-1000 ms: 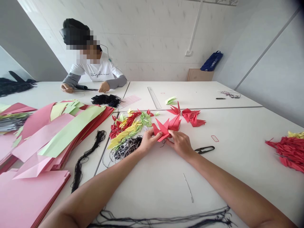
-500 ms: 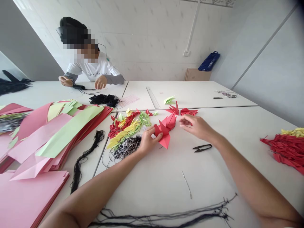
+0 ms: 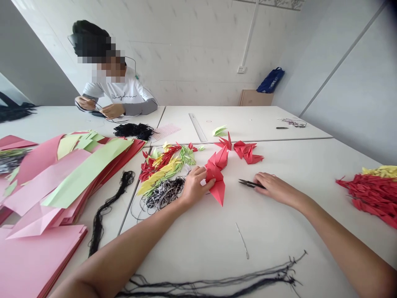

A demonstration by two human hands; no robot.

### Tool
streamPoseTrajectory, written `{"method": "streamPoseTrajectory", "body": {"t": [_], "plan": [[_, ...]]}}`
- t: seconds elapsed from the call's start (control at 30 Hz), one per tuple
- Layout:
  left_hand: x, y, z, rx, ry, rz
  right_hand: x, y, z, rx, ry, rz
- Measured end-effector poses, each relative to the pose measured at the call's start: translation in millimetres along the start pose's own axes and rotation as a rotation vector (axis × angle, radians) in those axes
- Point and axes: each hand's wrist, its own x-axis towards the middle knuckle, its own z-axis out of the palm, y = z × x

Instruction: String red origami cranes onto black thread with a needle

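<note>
My left hand [image 3: 194,187] is closed on a red folded paper crane [image 3: 218,187], thumb on its near side. Another red folded piece [image 3: 221,159] lies right behind that crane; I cannot tell whether the two are joined. To the right, my right hand [image 3: 273,186] rests low on the table with its fingers around the handles of small black thread snips [image 3: 246,182], blades pointing left. More red paper cranes [image 3: 248,152] lie beyond, between the hands. A tangle of black and white cord [image 3: 166,193] sits beside my left wrist.
Small red, yellow and green folded papers [image 3: 166,163] are heaped left of centre. Coloured paper sheets [image 3: 83,178] cover the left side. Black cords [image 3: 211,286] and a needle-like piece [image 3: 242,241] lie in front. A ruler [image 3: 197,127] lies farther back; a co-worker [image 3: 119,91] sits opposite.
My right hand has come down toward me from the cranes and taken hold of the snips. The crane in my left hand has shifted slightly nearer. The co-worker's hands have come together.
</note>
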Motion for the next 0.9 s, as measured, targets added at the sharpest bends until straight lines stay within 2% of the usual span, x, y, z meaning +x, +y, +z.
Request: {"method": "streamPoseTrajectory", "body": {"t": [0.13,0.2,0.3,0.43,0.57,0.9], "plan": [[0,-3,0.0,0.005,-0.007,-0.026,22,-28,12,0.316,0.111,-0.068],[1,-4,-0.3,0.008,-0.018,-0.052,33,-45,21,0.427,0.275,-0.152],[1,-4,-0.6,0.025,-0.036,-0.075,47,-67,38,0.473,0.475,-0.27],[1,-4,-0.4,0.039,-0.037,-0.074,58,-83,57,0.472,0.64,-0.333],[1,-4,-0.3,0.039,-0.03,-0.073,58,-84,63,0.456,0.689,-0.341],[1,-4,-0.1,0.092,0.013,-0.062,57,-85,63,0.402,0.729,-0.33]]}}
